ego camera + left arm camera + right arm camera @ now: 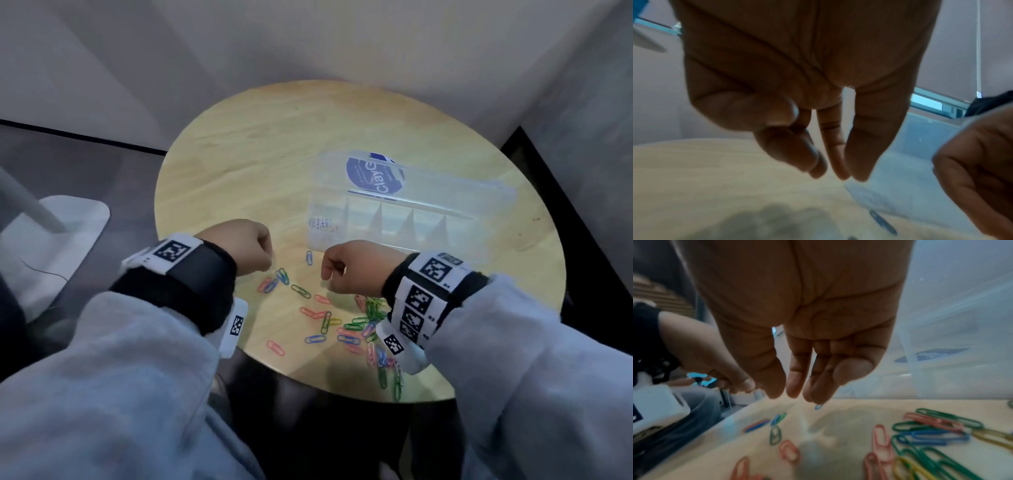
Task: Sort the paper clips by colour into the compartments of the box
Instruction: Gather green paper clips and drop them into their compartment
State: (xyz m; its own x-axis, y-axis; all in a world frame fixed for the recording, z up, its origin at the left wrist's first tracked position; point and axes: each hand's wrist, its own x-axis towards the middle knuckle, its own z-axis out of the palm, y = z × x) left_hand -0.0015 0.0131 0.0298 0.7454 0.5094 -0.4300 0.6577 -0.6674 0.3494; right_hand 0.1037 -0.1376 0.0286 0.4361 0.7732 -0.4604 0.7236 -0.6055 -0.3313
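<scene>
Coloured paper clips lie scattered on the near part of a round wooden table: red, blue, green, yellow and pink ones. A clear compartment box stands behind them with its lid up, and white clips sit in its leftmost compartment. My left hand hovers over the left clips, fingers pointing down and bunched, with nothing seen between them. My right hand hangs just in front of the box, fingers relaxed and pointing down, holding nothing. A single blue clip lies between the hands.
The table's near edge runs close under the clip pile, and some clips lie right at it. A white stand base sits on the floor to the left. Walls close in behind and to the right of the table.
</scene>
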